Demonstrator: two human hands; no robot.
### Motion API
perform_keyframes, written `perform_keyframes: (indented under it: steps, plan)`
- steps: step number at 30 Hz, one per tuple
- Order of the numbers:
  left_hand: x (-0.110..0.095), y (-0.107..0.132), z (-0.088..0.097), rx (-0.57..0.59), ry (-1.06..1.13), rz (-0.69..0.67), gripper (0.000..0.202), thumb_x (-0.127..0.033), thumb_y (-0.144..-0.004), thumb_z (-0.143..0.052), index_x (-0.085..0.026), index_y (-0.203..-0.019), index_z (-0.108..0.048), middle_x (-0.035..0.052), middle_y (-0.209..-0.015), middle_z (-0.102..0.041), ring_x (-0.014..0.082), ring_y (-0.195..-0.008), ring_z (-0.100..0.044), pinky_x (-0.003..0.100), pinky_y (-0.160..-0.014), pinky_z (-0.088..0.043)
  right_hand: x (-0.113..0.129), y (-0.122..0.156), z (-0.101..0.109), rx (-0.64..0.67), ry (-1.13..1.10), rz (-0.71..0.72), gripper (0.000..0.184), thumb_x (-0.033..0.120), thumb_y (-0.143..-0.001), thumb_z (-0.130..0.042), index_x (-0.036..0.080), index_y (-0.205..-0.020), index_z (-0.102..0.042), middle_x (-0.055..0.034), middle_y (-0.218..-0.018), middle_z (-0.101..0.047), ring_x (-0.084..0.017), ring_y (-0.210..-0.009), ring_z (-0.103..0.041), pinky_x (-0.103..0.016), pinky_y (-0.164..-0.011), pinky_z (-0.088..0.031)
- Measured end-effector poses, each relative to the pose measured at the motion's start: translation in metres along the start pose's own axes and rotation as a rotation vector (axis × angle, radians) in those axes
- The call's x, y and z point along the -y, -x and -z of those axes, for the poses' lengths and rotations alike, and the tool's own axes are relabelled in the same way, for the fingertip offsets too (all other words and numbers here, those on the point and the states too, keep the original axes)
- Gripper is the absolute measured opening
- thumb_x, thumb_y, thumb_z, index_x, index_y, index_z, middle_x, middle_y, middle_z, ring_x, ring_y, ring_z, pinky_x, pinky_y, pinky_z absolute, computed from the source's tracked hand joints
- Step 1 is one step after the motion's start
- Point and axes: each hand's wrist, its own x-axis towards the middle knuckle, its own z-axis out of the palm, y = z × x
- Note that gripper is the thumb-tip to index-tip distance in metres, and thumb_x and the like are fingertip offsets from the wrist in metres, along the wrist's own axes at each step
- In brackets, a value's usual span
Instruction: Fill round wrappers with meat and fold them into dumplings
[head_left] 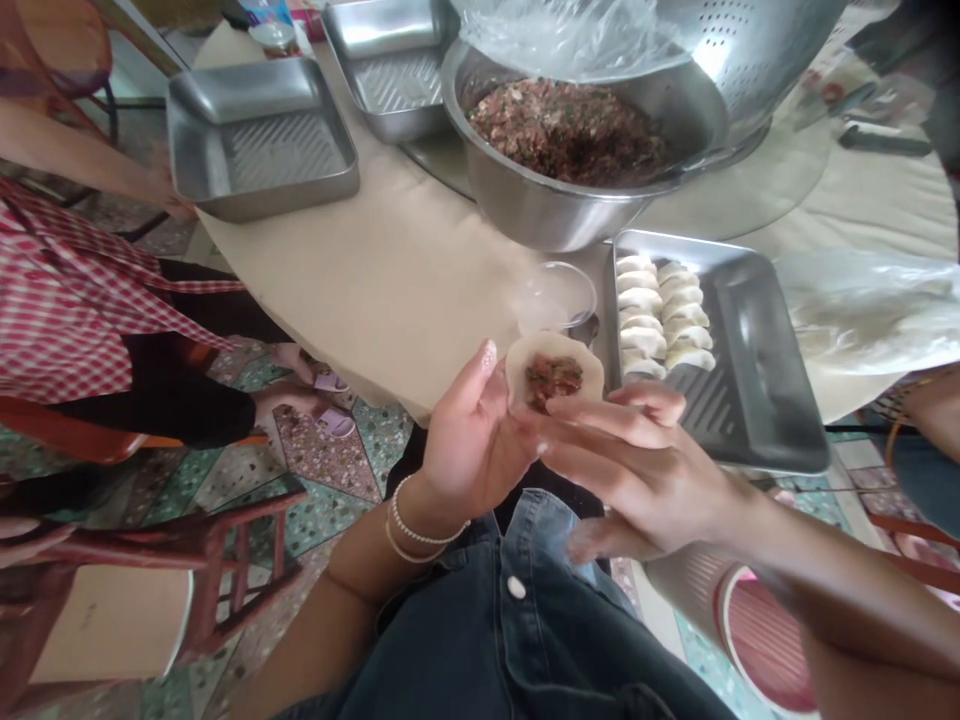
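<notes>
In the head view, the left hand (472, 445) cradles a meat-topped dough wrapper (591, 374); the right hand (649, 480) meets its edge, pinching or not I can't tell. Just beyond sit a clear dish (562, 293), a steel bowl (555, 212) partly covered by plastic (570, 40), and a tray (761, 345) with 2 rows of dumplings (640, 300).

I could see a pale, round dough wrapper (553, 344) lying open on the left hand (476, 440), with a reddish-brown, green-flecked mound of meat filling (553, 379) uncovered near its middle.
</notes>
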Motion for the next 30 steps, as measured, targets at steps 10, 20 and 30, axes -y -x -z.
perform_keyframes:
  steps: [10,20,30]
  plan:
    - [-0.007,0.006,-0.006,-0.027,-0.003,0.132,0.062,-0.047,-0.099,-0.017,-0.01,-0.139,-0.046,0.0149,-0.133,-0.061,0.0302,-0.137,-0.044,0.052,-0.114,-0.033,0.0,0.034,0.002,-0.184,0.019,-0.006,0.022,0.037,-0.098,-0.042,0.021,-0.094,-0.058,-0.0033,-0.113,-0.07,-0.014,-0.108,-0.059,-0.036,-0.083,-0.037]
    - [0.004,0.004,-0.001,0.019,-0.002,0.137,0.055,-0.041,-0.1,-0.02,-0.009,-0.124,-0.058,0.0138,-0.122,-0.068,0.0267,-0.133,-0.049,0.047,-0.118,-0.028,-0.003,0.03,-0.009,-0.254,0.257,-0.122,0.018,0.026,-0.081,-0.071,0.038,-0.094,-0.069,0.011,-0.095,-0.071,-0.011,-0.089,-0.054,-0.033,-0.082,-0.029]
    - [0.002,0.002,0.001,-0.05,-0.046,0.076,0.049,-0.038,-0.099,-0.029,-0.009,-0.12,-0.062,0.0133,-0.126,-0.066,0.0272,-0.135,-0.047,0.045,-0.117,-0.031,0.002,0.031,-0.015,-0.37,0.233,-0.317,0.033,0.024,-0.077,-0.07,0.032,-0.109,-0.067,0.0024,-0.099,-0.067,-0.019,-0.092,-0.056,-0.039,-0.08,-0.037]
